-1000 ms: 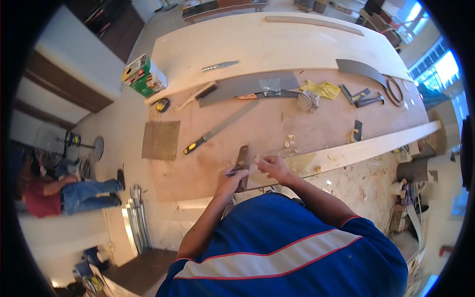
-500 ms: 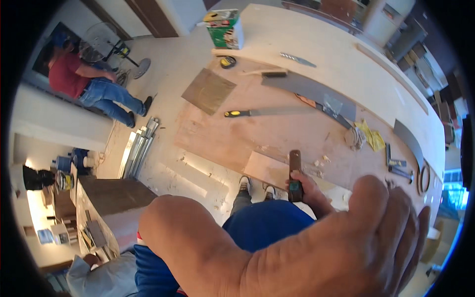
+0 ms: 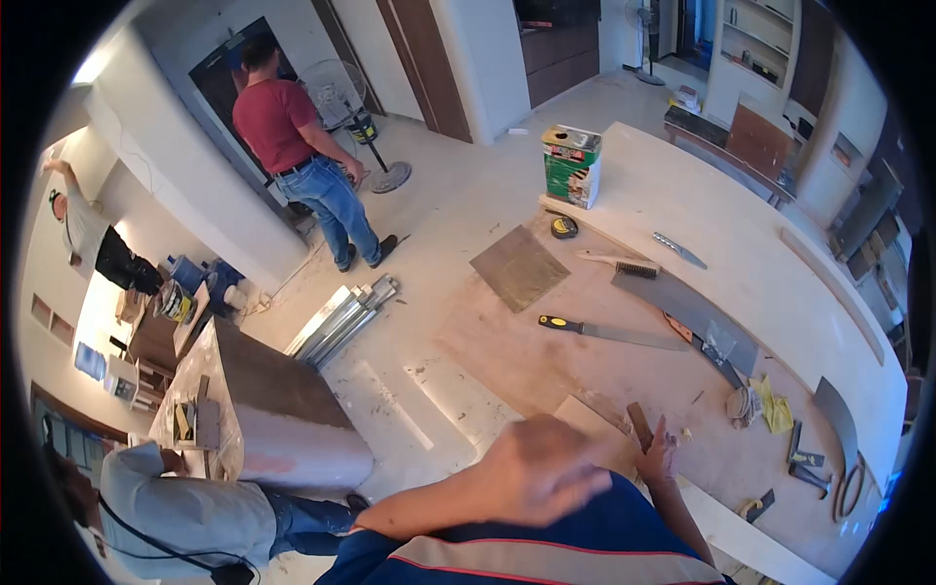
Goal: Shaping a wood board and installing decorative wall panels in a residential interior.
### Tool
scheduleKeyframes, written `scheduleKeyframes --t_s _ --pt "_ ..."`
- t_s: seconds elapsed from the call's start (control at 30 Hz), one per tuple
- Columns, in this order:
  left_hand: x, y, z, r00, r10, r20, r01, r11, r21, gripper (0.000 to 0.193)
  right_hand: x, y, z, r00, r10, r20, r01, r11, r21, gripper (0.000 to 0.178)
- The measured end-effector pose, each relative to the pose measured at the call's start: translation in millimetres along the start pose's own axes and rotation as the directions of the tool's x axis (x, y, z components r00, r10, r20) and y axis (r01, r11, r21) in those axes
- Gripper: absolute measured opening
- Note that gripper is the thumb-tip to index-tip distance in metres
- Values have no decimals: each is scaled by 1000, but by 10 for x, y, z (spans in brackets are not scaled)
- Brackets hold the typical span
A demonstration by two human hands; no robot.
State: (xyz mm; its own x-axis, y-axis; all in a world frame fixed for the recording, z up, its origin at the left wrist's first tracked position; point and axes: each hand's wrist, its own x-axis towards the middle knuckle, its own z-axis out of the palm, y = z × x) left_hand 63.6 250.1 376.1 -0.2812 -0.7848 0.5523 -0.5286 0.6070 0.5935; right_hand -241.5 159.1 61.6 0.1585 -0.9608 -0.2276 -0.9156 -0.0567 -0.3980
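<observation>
My left hand (image 3: 538, 470) is raised in front of my body, close to the camera. Motion smears its fingers, so their grip cannot be read. My right hand (image 3: 659, 458) is low over the near edge of the work board, with one finger stretched upward. A narrow brown wooden block (image 3: 639, 427) rests in that hand, its lower end tucked against the fingers. Beside the block lies a pale wooden panel (image 3: 585, 417). Farther up the board are a handsaw (image 3: 624, 335) with a black and yellow handle, and a wire brush (image 3: 624, 263).
A tape measure (image 3: 564, 227), a square metal sheet (image 3: 520, 268), a hammer (image 3: 809, 476) and a yellow cloth (image 3: 777, 408) lie on the work surface. A tin can (image 3: 572, 168) stands at its far corner. Metal channels (image 3: 341, 320) lie left. Several people stand around, one (image 3: 185, 502) close left.
My view has tilted up and swung left. My left hand has drawn back from the right foreground toward the middle. My right hand remains at the wooden block, now with a finger extended.
</observation>
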Motion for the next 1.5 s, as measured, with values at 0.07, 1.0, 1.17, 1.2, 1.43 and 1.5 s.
scheduleKeyframes --t_s 0.07,1.0,1.17,1.2,1.43,1.5 --pt "-346 -436 341 956 -283 -83 290 952 95 37 27 49 43 998 30 51 -27 998 -59 86" --pt "-1185 -1023 819 501 -848 175 -10 -208 -978 60 45 -1773 -732 617 -785 -47 569 404 716 33" --pt "-1125 -1016 1078 596 -776 208 51 -222 -974 60 17 -1835 -801 519 -831 -200 711 290 640 23" --pt "-1125 -1020 1112 581 -779 238 60 -250 -966 60 8 -1806 -780 526 -834 -168 704 316 635 23" --pt "-1117 -1016 1149 614 -708 350 120 -355 -927 57 -51 -1575 -620 767 -620 -162 549 505 666 7" --pt "-1113 -1032 1144 626 -705 332 137 -321 -937 54 68 -1294 -631 860 -484 -163 475 639 606 7"
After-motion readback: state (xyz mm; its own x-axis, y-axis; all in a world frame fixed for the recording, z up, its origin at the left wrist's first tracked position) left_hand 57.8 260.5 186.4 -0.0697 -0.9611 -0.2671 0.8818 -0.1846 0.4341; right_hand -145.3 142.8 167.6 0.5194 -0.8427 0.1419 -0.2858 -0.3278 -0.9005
